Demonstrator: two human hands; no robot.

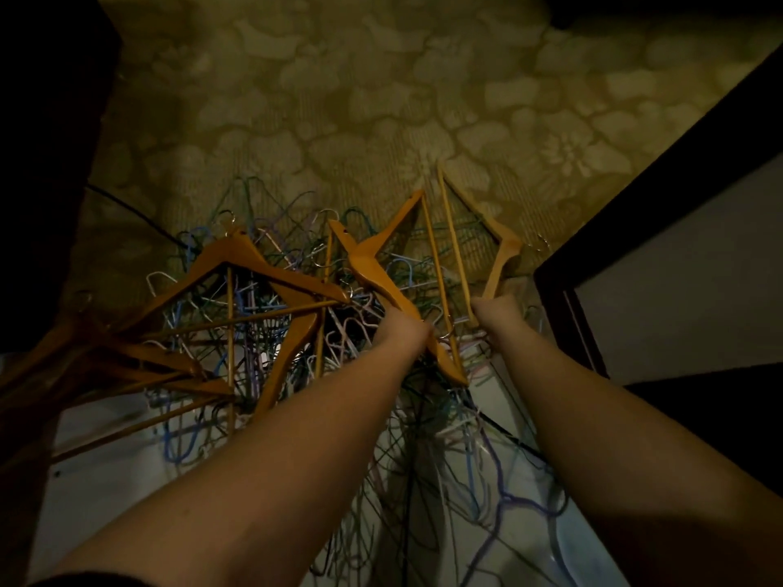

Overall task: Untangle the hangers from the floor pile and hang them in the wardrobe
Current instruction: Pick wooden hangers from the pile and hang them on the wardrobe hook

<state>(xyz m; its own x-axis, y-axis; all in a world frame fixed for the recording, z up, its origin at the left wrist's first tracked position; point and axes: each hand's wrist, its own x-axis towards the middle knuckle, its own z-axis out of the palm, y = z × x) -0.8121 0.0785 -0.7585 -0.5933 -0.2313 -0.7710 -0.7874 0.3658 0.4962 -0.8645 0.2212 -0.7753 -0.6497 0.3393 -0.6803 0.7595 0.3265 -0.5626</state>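
A tangled pile of thin wire hangers (271, 366) in blue, green, purple and white lies on the floor, with several wooden hangers on top. My left hand (402, 332) grips the arm of one wooden hanger (373, 264) in the middle of the pile. My right hand (495, 315) grips the end of another wooden hanger (504, 247), which is the lightest in colour and lies at the pile's right side. Both hands are seen from behind, so the fingers are mostly hidden. More wooden hangers (254, 264) lie at the left.
Patterned olive carpet (381, 99) stretches beyond the pile. A dark-framed panel or door (635, 256) stands at the right. Dark furniture (42, 163) fills the left edge. A pale surface (106, 480) lies under the near part of the pile. A black cable (127, 209) runs into the pile.
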